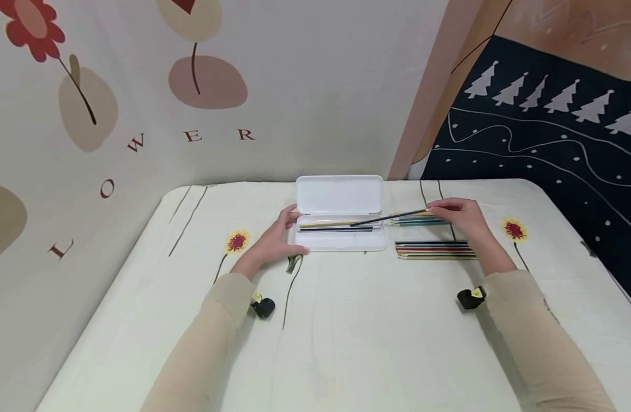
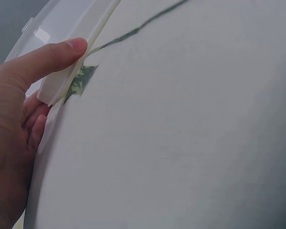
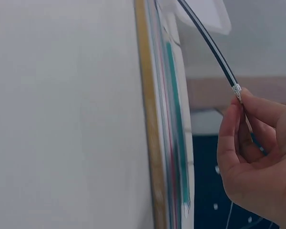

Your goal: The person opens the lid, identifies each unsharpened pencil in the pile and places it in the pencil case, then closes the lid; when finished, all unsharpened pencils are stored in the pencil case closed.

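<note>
An open white case (image 1: pixel 341 243) lies on the table, its lid (image 1: pixel 339 194) tilted back, with several pencils (image 1: pixel 336 229) inside. My left hand (image 1: pixel 274 240) grips the case's left end; in the left wrist view the thumb of that hand (image 2: pixel 19 95) presses on its edge. With its fingertips my right hand (image 1: pixel 462 217) pinches one end of a dark pencil (image 1: pixel 390 218), whose other end reaches over the case. The right wrist view shows the striped dark pencil (image 3: pixel 210 43) held between thumb and fingers of the hand (image 3: pixel 257 152).
Right of the case lie teal pencils (image 1: pixel 418 220), partly under the right hand. Nearer me is a row of several coloured pencils (image 1: pixel 434 250). The table (image 1: pixel 357 332) has a white cloth with printed flowers; a patterned curtain (image 1: pixel 315 86) hangs behind.
</note>
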Demonstrator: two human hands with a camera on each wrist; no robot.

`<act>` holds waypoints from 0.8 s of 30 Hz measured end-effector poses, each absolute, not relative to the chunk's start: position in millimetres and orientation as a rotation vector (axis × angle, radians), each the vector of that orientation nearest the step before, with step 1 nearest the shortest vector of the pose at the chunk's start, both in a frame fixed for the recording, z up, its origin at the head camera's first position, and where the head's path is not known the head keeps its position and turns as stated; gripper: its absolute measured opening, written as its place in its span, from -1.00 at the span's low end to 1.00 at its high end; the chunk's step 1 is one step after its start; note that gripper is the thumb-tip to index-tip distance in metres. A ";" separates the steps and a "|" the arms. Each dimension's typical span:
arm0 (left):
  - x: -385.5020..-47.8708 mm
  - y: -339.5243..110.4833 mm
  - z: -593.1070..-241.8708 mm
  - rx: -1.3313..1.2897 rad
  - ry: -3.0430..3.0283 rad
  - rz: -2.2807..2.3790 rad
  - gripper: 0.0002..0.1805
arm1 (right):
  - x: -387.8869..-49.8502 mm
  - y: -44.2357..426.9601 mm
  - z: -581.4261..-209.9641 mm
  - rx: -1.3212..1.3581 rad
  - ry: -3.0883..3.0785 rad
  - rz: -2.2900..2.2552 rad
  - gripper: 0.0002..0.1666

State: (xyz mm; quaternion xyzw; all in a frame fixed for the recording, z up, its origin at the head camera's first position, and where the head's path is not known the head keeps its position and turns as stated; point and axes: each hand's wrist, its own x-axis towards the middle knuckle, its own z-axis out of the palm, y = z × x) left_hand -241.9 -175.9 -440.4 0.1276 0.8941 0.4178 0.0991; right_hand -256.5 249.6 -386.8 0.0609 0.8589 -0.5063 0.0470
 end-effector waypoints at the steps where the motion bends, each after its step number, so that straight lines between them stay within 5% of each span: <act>1: -242.2 -175.8 -440.3 0.381 2.646 1.238 0.32 | -257.4 244.6 -388.2 0.181 2.623 -1.550 -0.54; 24: -244.1 -175.3 -441.6 0.359 2.646 1.227 0.33 | -268.8 182.8 -403.9 -0.021 2.557 -1.533 -0.62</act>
